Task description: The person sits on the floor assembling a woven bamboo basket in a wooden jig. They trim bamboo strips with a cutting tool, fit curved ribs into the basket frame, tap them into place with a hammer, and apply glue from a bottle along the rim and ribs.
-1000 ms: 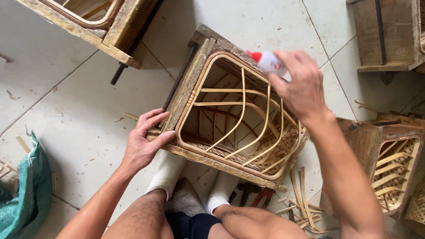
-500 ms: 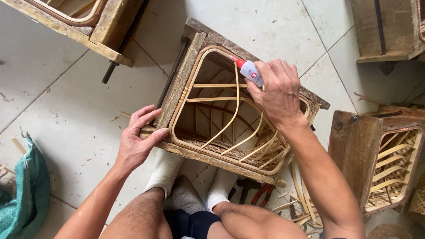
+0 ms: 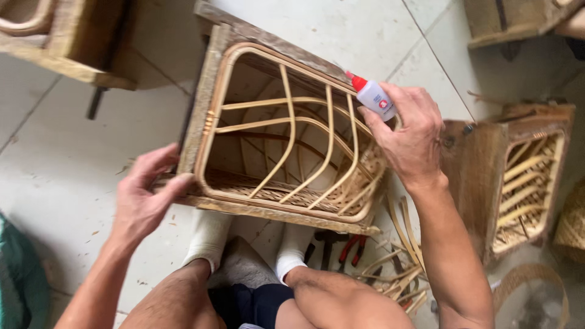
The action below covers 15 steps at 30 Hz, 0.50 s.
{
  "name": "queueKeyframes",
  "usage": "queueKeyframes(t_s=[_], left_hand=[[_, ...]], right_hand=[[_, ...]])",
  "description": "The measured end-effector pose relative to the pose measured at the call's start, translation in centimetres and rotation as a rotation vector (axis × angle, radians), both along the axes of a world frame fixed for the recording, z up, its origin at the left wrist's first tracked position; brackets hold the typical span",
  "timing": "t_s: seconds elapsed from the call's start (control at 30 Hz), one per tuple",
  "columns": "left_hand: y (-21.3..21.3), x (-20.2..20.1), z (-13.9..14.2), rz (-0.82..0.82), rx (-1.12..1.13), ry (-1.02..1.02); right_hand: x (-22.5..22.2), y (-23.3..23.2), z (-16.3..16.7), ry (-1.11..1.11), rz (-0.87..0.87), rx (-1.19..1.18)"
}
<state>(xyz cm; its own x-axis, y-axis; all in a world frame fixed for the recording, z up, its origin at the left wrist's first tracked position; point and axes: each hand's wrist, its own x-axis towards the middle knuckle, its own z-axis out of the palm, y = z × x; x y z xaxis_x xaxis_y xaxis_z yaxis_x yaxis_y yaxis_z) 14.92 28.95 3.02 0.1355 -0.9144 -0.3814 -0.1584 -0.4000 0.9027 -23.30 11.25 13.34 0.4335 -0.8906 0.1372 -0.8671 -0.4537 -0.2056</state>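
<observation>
**Glue bottle poised over the far right rim of a rattan frame**

At the far left lies a green cloth (image 3: 24,274) on the tiled floor (image 3: 73,164). Next to it, the left hand (image 3: 143,198) steadies the near left corner of the wooden mould (image 3: 210,91), its fingers (image 3: 167,186) spread open and pressed flat against the wood, gripping nothing. Inside the mould sits the rattan frame (image 3: 286,146), a rounded rectangle of pale cane with curved ribs; its long axis runs from the far left toward the near right, tilted across the view. The person's feet in white socks (image 3: 210,237) brace the mould's near edge.

Further right, the right hand (image 3: 411,137) holds a small white glue bottle (image 3: 373,96), fingers closed around its body. The red nozzle points up and left, touching or just above the frame's far right rim; which one cannot be told. The right hand is thus the nearer one to that rim. Below it, loose cane strips (image 3: 396,268) and red-handled pliers (image 3: 350,247) lie on the floor. At the far right stands a second mould with rattan (image 3: 524,183).
</observation>
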Motion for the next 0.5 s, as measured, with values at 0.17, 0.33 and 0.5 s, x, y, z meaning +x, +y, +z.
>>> queueKeyframes(t_s=[0.17, 0.33, 0.5], left_hand=[[-1.9, -1.6, 2.0, -0.173, -0.220, -0.416], [-3.1, -4.7, 1.6, -0.247, -0.300, -0.674], [-2.9, -5.4, 1.0, -0.147, -0.247, -0.675]], right_hand=[[-4.3, 0.5, 0.2, -0.072, -0.109, 0.015], [-5.4, 1.0, -0.7, -0.100, -0.094, -0.013], [-2.4, 1.6, -1.6, -0.020, -0.008, -0.053]])
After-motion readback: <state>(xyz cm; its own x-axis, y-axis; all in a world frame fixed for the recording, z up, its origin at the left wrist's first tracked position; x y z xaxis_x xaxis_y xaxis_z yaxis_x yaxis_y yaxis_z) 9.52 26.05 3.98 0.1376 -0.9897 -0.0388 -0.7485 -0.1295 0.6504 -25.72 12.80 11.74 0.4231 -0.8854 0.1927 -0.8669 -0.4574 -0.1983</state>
